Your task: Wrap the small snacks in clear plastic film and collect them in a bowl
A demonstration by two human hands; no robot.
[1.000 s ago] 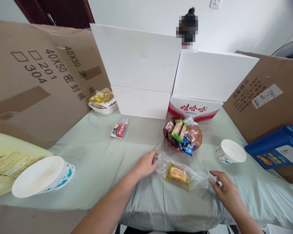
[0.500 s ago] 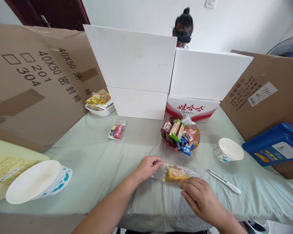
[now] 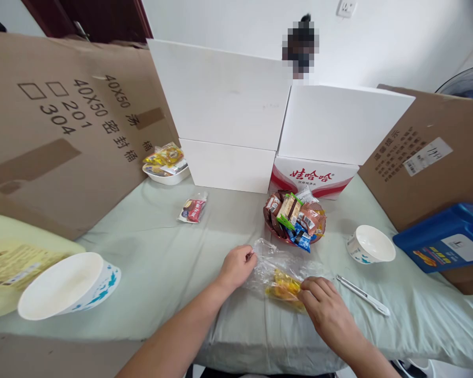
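Observation:
My left hand pinches the edge of a clear plastic bag, which is spread and crinkled on the cloth. A yellow snack packet lies at the bag's near side; whether it is inside the bag or on top I cannot tell. My right hand has its fingers curled over the right end of that packet, hiding part of it. Beyond the bag stands a red bowl heaped with wrapped snacks. A white-handled tool like a closed knife lies to the right of my right hand.
White paper bowls stand at left and right. A red-and-white packet lies mid-left; a white tray holds packets behind it. White boxes, cardboard sheets and a blue bottle surround the table. A person sits beyond.
The bag has been spread wider and raised at its far edge near my left hand. The yellow packet has shifted slightly nearer and turned, and my right hand has moved a little right.

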